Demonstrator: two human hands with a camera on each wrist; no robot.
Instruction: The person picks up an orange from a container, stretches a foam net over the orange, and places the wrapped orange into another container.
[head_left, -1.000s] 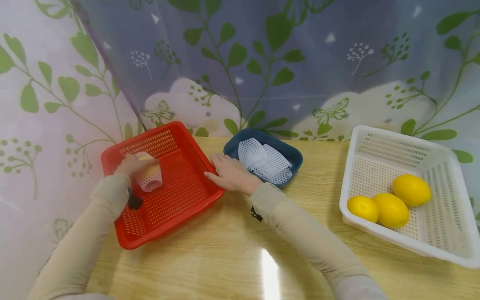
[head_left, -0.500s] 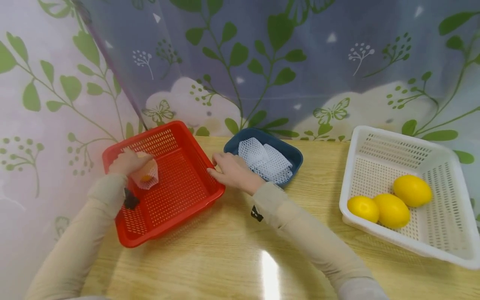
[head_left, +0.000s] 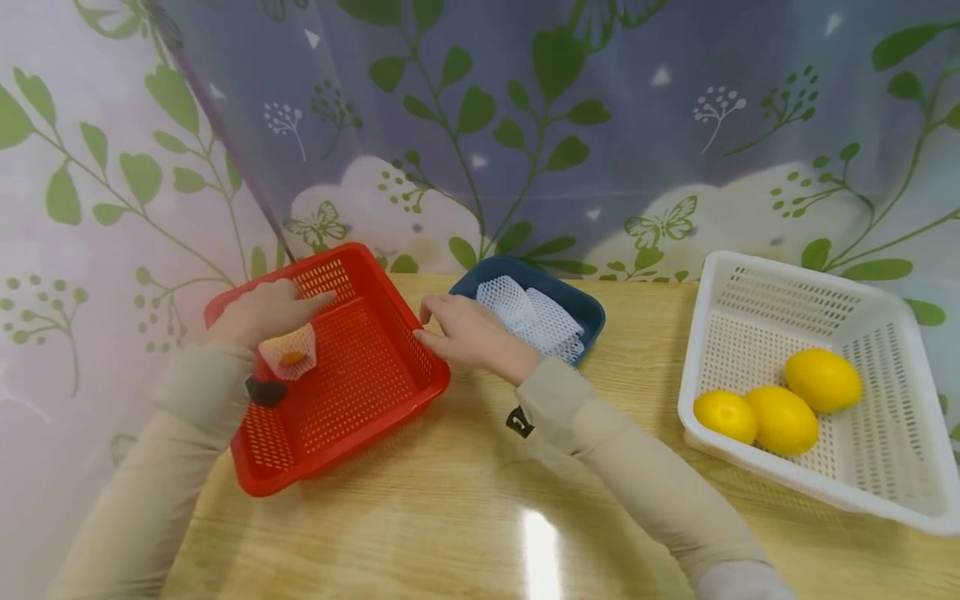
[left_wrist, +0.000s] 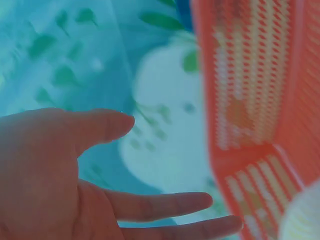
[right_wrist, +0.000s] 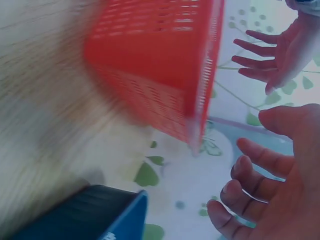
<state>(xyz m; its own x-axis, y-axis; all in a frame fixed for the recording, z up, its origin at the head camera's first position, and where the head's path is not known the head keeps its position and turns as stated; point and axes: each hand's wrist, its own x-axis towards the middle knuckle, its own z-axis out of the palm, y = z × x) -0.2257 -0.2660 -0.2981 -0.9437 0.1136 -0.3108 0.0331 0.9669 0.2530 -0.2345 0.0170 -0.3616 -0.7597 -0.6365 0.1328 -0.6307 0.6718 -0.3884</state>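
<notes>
My left hand (head_left: 264, 312) is above the left part of the red basket (head_left: 360, 427), its fingers extended and holding nothing. Below it, a yellow fruit in a white foam net sleeve (head_left: 289, 353) lies in the basket; the net's pale edge (left_wrist: 306, 217) also shows in the left wrist view. My right hand (head_left: 480, 335) is between the basket's right rim and the blue tray (head_left: 587, 307). Its fingers are loosely bent with nothing in them, and the right wrist view shows them apart from the basket. White foam net sleeves (head_left: 553, 321) lie in the tray.
A white basket (head_left: 832, 492) stands at the right of the wooden table (head_left: 420, 525), with three lemons (head_left: 783, 421) inside. A patterned curtain (head_left: 510, 167) hangs directly behind the baskets and the tray.
My left hand has let go of the netted fruit and risen above it; the fruit stays in the red basket. My right hand has lifted slightly from beside the basket's rim.
</notes>
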